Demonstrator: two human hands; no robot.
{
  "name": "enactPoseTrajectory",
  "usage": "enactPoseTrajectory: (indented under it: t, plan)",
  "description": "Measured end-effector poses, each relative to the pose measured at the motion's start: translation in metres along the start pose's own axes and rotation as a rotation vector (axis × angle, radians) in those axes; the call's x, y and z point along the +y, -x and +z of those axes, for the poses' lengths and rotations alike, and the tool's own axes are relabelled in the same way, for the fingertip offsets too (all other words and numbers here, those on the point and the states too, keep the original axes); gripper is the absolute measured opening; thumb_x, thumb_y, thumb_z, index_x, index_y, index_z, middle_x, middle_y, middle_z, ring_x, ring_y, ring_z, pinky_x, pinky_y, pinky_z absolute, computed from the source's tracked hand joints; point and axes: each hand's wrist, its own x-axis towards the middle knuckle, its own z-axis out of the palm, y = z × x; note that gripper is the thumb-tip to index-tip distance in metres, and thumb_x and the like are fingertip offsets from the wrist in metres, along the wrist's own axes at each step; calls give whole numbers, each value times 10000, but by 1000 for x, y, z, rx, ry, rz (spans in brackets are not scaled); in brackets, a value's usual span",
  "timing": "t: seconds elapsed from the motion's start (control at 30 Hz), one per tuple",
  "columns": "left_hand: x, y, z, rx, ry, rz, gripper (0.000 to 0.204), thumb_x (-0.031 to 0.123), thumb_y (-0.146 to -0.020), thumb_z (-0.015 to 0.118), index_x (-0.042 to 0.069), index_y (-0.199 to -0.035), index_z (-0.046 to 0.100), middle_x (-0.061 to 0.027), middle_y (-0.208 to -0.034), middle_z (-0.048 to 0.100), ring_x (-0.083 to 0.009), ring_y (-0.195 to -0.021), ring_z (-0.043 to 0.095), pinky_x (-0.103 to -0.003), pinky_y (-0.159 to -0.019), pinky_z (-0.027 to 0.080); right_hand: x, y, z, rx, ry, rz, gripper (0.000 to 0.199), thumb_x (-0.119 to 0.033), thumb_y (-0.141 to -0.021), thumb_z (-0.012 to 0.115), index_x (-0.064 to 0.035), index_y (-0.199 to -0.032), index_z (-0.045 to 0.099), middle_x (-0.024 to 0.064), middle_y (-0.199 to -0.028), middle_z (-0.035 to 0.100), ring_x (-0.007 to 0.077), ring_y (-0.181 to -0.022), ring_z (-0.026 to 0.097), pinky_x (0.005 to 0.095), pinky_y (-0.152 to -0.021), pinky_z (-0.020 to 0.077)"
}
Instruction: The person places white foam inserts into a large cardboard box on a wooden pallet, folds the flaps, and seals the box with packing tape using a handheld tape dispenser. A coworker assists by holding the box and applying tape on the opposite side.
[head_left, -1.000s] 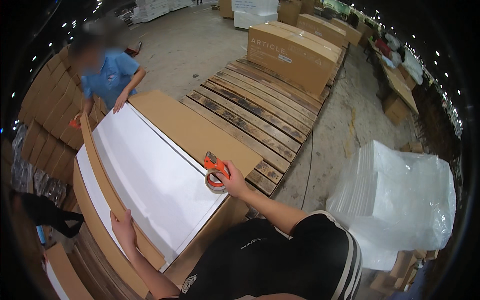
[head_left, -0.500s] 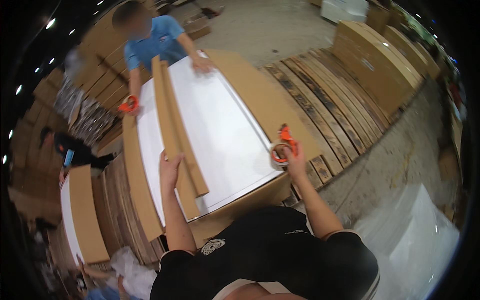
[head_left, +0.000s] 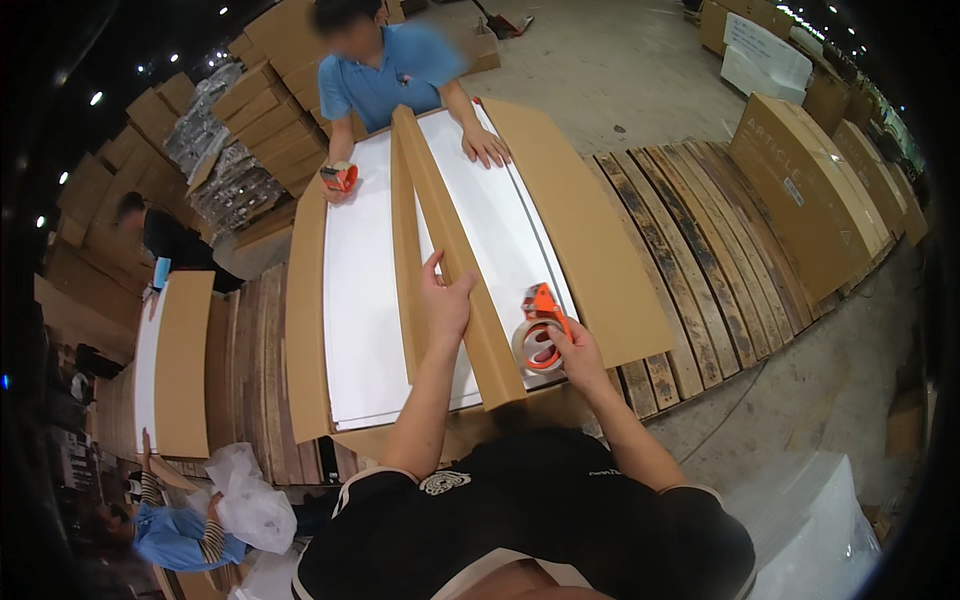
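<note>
The right grip [head_left: 580, 362] is closed around an orange tape dispenser [head_left: 543, 300] by the near right corner of a white sheet [head_left: 365, 320] in an open carton [head_left: 572, 205]; the left grip [head_left: 447, 308] touches a long cardboard piece [head_left: 487, 335], and whether it pinches this cannot be told. That piece obstructs the sheet, running lengthwise over its middle. Opposite, a co-worker [head_left: 380, 75] rests one hand [head_left: 485, 147] at the sheet's far end, the other holding a second dispenser [head_left: 343, 178], while rightward a slatted pallet [head_left: 697, 250] carries a closed box [head_left: 800, 185].
</note>
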Motion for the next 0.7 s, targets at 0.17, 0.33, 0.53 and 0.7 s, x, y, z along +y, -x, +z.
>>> enactPoseTrajectory:
  t: [0.17,0.33,0.53,0.7]
  plan:
    - [16,10,-17,32,164,93,762,39,-973,805,5,-1654,465,-139,-1254,702,-215,-1028,762,-345,-832,642,-18,-26,-18,222,413,166,480,-400,-1109,709,54,-1263,707,208,-1040,810,325,-963,805,452,-875,619]
    - [36,29,-23,13,171,109,714,-23,-981,787,5,-1629,487,-155,-1316,717,-203,-1132,749,-337,-911,640,-36,-98,24,-32,634,121,575,-443,-1065,751,75,-1312,708,276,-1196,782,428,-1099,772,497,-966,601]
    - [37,47,-16,8,71,46,707,70,-975,835,-9,-1603,521,-156,-1271,724,-207,-1065,772,-351,-838,655,-30,-79,48,80,722,-252,560,-421,-1090,766,30,-1413,687,230,-1340,719,374,-1224,717,493,-1042,574]
    - [14,74,2,60,60,104,677,58,-993,821,-7,-1586,501,-173,-1301,718,-218,-1120,767,-370,-911,649,-70,28,7,-292,333,188,631,-476,-1172,629,-8,-1587,546,161,-1334,738,249,-1129,719,405,-1014,580]
